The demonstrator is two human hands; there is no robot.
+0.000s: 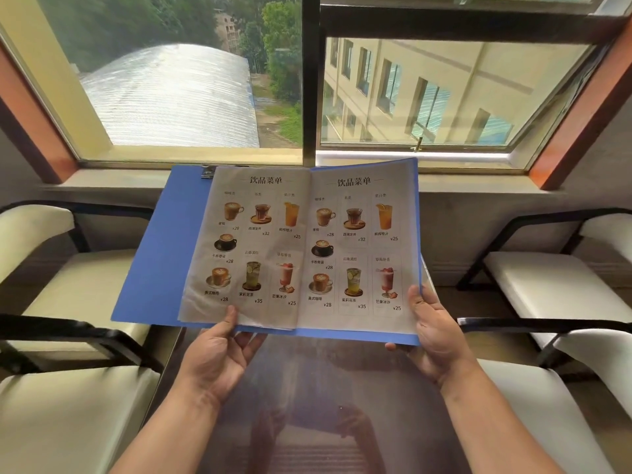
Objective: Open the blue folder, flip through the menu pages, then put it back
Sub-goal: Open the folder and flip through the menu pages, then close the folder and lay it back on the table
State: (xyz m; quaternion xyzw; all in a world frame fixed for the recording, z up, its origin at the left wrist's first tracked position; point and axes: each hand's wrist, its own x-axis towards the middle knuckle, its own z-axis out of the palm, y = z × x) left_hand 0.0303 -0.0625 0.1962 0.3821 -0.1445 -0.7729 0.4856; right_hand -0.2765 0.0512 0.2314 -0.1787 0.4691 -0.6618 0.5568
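Observation:
The blue folder (154, 254) is open and held up above a dark glossy table (328, 405). Two menu pages (301, 248) with drink pictures lie spread across it. My left hand (219, 354) grips the bottom edge of the left page, thumb on top and fingers underneath. My right hand (434, 333) holds the lower right corner of the folder and right page, thumb on the page. A metal clip (207, 172) sits at the folder's top left.
Cream-cushioned chairs with black frames stand on both sides: left (65, 268) and right (561, 268). A stone windowsill (113, 181) and a large window (307, 80) lie straight ahead behind the folder.

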